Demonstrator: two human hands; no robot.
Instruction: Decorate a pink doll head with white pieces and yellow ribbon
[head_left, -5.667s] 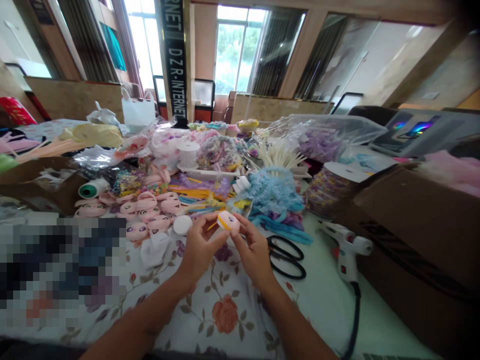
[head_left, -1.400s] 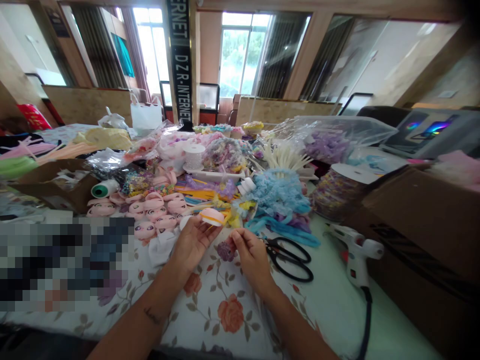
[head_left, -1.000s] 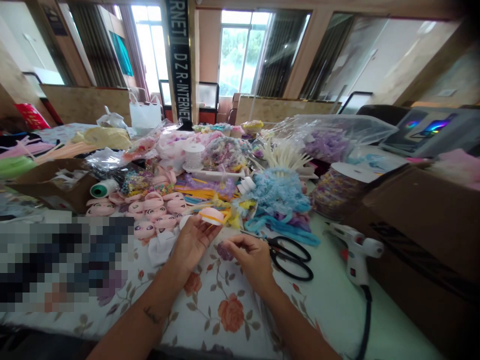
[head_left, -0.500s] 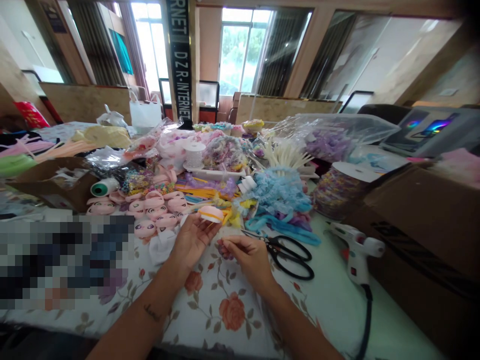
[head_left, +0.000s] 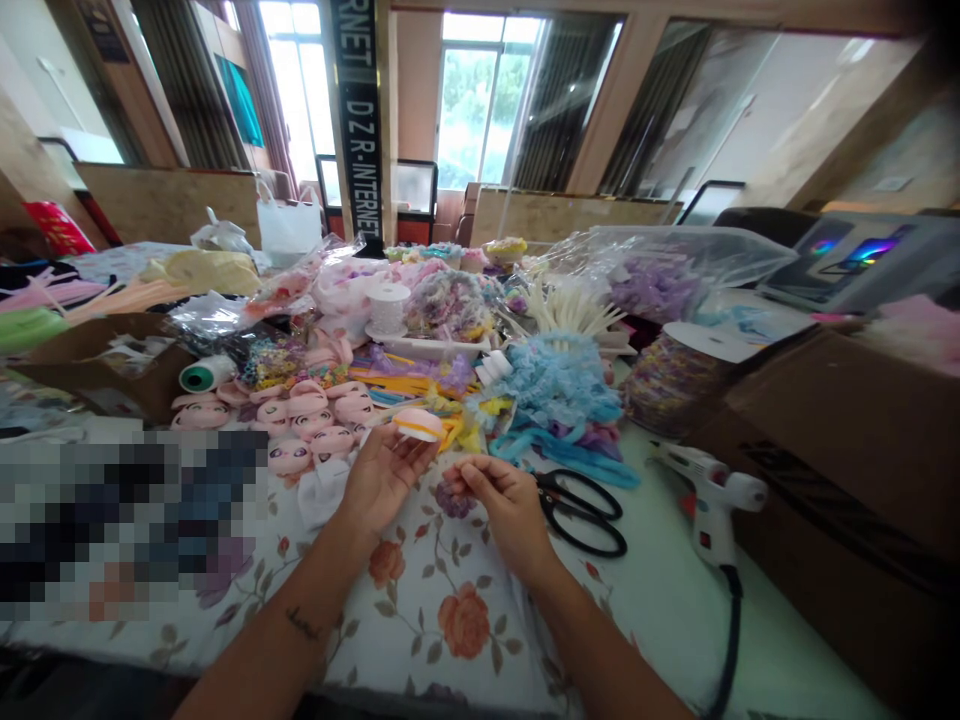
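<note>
My left hand holds a small pink doll face piece at its fingertips, palm turned up, above the floral tablecloth. My right hand hovers just right of it, with thumb and fingers pinched together on something too small to make out. Black scissors lie right beside my right hand. A row of several pink doll faces sits to the left of my left hand.
A white glue gun with a black cord lies at the right, next to a brown cardboard box. Blue lace trim, coloured strips, a thread spool and plastic bags crowd the table behind my hands.
My right hand has shifted slightly up and toward the left hand, its fingers still pinched. The left hand keeps the pink piece almost in the same place.
</note>
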